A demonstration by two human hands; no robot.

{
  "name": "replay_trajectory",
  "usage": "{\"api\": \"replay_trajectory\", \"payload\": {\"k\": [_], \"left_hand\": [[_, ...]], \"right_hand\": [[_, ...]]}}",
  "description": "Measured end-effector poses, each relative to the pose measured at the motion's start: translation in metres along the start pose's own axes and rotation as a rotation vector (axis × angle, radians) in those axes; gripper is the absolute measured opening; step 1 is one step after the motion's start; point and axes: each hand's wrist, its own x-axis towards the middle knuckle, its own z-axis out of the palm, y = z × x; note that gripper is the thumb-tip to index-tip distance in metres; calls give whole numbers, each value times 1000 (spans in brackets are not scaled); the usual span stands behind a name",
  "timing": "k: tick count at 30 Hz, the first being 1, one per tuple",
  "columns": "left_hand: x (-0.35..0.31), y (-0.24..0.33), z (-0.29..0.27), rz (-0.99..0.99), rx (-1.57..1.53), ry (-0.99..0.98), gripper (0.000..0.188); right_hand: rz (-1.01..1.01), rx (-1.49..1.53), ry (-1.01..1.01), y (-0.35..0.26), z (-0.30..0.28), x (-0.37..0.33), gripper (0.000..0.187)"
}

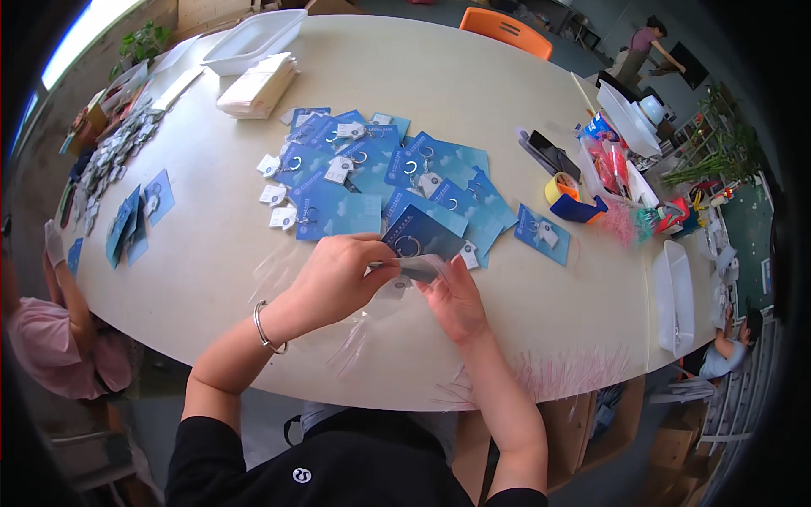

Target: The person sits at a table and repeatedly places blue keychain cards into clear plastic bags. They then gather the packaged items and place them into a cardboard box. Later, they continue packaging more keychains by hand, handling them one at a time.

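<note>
In front of me a dark blue card (421,231) with a metal key ring stands tilted, its lower part at the mouth of a clear plastic bag (420,269). My left hand (346,269), with a metal bracelet on its wrist, pinches the bag's left edge beside the card. On the other side, my right hand (456,302) grips the bag's right edge between thumb and fingers. A white keychain tag (394,288) shows blurred below the bag. Just beyond my hands spreads a pile of blue cards (376,169) with key rings and white tags.
Clear bags (349,345) and thin pink strands (568,372) lie near the front edge. A yellow tape roll (561,189) in a dispenser and a phone (553,155) are at right. White packets (258,87) stand at the back. A person in pink (59,342) sits at left.
</note>
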Motion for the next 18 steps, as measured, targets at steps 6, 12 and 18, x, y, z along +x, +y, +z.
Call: {"api": "replay_trajectory", "payload": {"k": [6,12,18], "left_hand": [[7,17,-8,77,132,72,8],[14,2,-10,-367,-191,-135,15],[-6,-57,8,-357,-391,-149,21]], "right_hand": [[-27,-189,-70,14,40,-8,64],[-98,-262,160,7,13,-13,34],[-101,-406,365,-31,-3,-32,17]]}}
